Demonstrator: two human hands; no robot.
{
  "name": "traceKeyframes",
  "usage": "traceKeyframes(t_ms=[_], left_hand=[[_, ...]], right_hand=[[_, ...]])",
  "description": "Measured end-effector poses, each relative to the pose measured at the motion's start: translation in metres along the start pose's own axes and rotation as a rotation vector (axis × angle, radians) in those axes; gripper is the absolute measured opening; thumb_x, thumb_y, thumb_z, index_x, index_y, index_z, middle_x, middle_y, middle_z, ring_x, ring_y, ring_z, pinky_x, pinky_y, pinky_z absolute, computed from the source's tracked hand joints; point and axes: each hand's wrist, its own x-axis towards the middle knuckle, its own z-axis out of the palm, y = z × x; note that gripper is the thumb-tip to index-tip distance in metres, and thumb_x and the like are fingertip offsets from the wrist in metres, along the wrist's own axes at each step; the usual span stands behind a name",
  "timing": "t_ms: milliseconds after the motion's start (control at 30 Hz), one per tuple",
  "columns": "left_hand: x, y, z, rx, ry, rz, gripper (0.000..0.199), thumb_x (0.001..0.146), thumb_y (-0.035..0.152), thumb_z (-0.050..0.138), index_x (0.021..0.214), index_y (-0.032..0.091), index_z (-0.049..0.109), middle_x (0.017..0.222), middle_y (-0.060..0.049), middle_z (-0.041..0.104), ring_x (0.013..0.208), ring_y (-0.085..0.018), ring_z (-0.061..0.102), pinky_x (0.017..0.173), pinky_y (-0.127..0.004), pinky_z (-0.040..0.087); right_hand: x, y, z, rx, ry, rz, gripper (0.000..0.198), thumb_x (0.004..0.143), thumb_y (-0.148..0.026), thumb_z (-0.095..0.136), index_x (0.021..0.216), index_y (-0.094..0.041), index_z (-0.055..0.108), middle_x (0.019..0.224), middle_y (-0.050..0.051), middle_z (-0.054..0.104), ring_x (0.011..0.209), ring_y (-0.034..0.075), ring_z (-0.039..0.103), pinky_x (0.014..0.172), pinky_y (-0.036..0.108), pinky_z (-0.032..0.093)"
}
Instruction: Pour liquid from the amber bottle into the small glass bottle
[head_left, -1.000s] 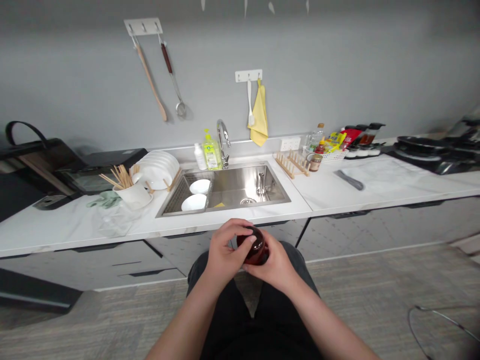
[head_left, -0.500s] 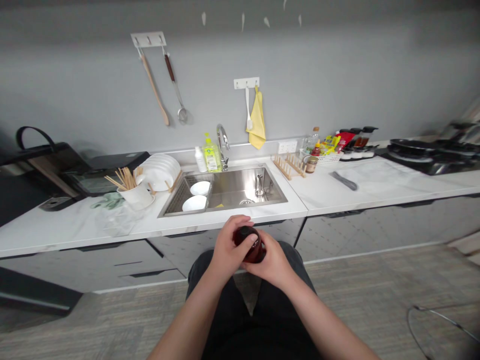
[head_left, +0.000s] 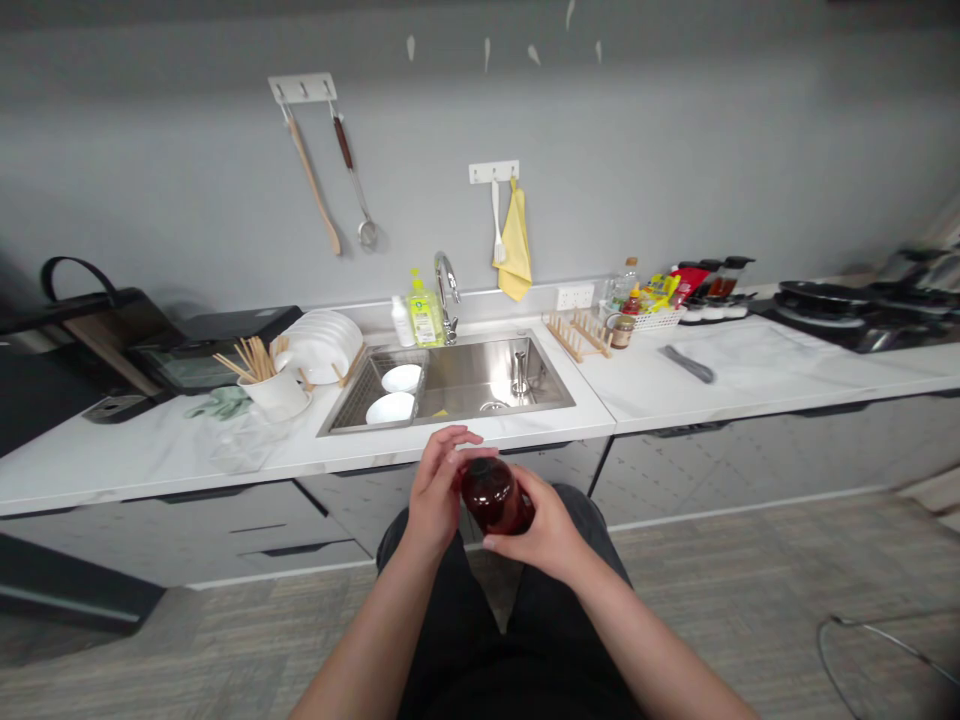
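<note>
A dark red-brown, glossy bottle (head_left: 501,502) with a dark top is held in front of my lap, just short of the counter's front edge. My right hand (head_left: 551,525) wraps round its right side, thumb along the near side. My left hand (head_left: 439,490) is at the left of the bottle, its fingers stretched out and apart beside the dark top. Whether the left fingertips touch the bottle, I cannot tell.
Ahead is a steel sink (head_left: 517,400) with a faucet (head_left: 448,295) and white bowls (head_left: 391,407) in its rack. Chopsticks in a white holder (head_left: 276,397) and a plate stack (head_left: 328,345) stand left. Right are a wooden rack (head_left: 577,335), grey tongs-like item (head_left: 688,364) and black pan (head_left: 817,296).
My left hand has loosened from the bottle's top and shifted left, its fingers now stretched out. The bottle tilts slightly left, still in my right hand.
</note>
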Motion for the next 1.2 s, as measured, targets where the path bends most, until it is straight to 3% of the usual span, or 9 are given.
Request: traceKeyframes(t_ms=[133,200,367,500,633,867,1000,1100,1200], left_hand=[[0.002,0.001,0.0,0.084,-0.107,0.046,0.055,0.093,0.055,0.095,0.133,0.024,0.072,0.121,-0.011,0.081,0.117,-0.032,0.087,0.104,-0.044,0.068],[0.004,0.001,0.002,0.119,-0.096,0.023,0.049,0.089,0.048,0.1,0.122,0.023,0.074,0.115,-0.009,0.081,0.117,-0.032,0.086,0.103,-0.042,0.068],[0.01,0.007,0.001,0.197,-0.097,-0.019,0.029,0.105,0.048,0.083,0.099,0.02,0.082,0.117,-0.012,0.084,0.117,-0.031,0.083,0.111,-0.047,0.064],[0.01,0.011,0.001,0.194,-0.169,0.044,0.035,0.112,0.051,0.07,0.108,0.022,0.089,0.124,-0.013,0.085,0.123,-0.031,0.08,0.118,-0.049,0.059],[0.008,0.011,0.001,0.255,-0.138,0.07,0.028,0.103,0.05,0.084,0.103,0.023,0.089,0.114,-0.012,0.088,0.114,-0.03,0.083,0.111,-0.048,0.063],[0.008,0.01,-0.019,0.36,-0.264,0.045,0.028,0.105,0.05,0.081,0.101,0.024,0.09,0.112,-0.013,0.089,0.111,-0.03,0.084,0.105,-0.046,0.064],[0.008,0.024,-0.036,0.667,-0.223,0.094,0.018,0.099,0.042,0.088,0.105,0.025,0.09,0.109,-0.011,0.085,0.101,-0.027,0.08,0.09,-0.038,0.062],[0.013,0.037,-0.049,0.845,-0.22,0.036,0.016,0.097,0.039,0.088,0.104,0.025,0.089,0.096,-0.007,0.082,0.082,-0.023,0.074,0.074,-0.033,0.055],[0.023,0.05,-0.065,0.889,-0.236,-0.042,0.019,0.099,0.042,0.085,0.1,0.024,0.087,0.092,-0.007,0.084,0.081,-0.024,0.076,0.074,-0.033,0.055]], right_hand=[[0.001,0.0,0.002,0.009,0.023,0.022,0.089,0.065,-0.032,0.107,0.146,-0.027,0.072,0.14,0.012,0.081,0.124,0.038,0.08,0.116,0.058,0.062],[0.002,0.004,0.003,0.034,0.027,0.031,0.089,0.066,-0.034,0.107,0.147,-0.027,0.073,0.141,0.012,0.081,0.126,0.039,0.079,0.118,0.059,0.061],[0.001,0.015,0.004,0.194,-0.015,0.065,0.091,0.071,-0.04,0.106,0.154,-0.027,0.07,0.143,0.011,0.082,0.13,0.038,0.08,0.117,0.057,0.062],[-0.001,0.012,0.008,0.073,0.044,0.042,0.092,0.068,-0.036,0.107,0.152,-0.027,0.072,0.144,0.012,0.081,0.13,0.038,0.079,0.118,0.057,0.061],[0.0,0.0,0.009,-0.052,0.079,0.003,0.088,0.064,-0.031,0.108,0.146,-0.026,0.076,0.14,0.012,0.082,0.125,0.038,0.079,0.117,0.057,0.062],[0.0,0.015,0.003,0.154,-0.187,0.05,0.072,0.071,-0.04,0.107,0.136,-0.025,0.081,0.125,0.006,0.087,0.112,0.034,0.082,0.1,0.046,0.067],[0.005,0.03,0.01,0.082,-0.125,0.075,0.081,0.068,-0.038,0.109,0.143,-0.026,0.079,0.135,0.009,0.086,0.12,0.037,0.082,0.107,0.051,0.067],[0.017,0.035,0.02,0.046,-0.116,0.078,0.087,0.068,-0.035,0.11,0.149,-0.029,0.077,0.144,0.01,0.083,0.129,0.038,0.081,0.118,0.057,0.063],[0.032,0.038,0.035,0.074,-0.147,0.082,0.091,0.07,-0.038,0.109,0.154,-0.03,0.073,0.15,0.012,0.081,0.137,0.039,0.078,0.122,0.06,0.06]])
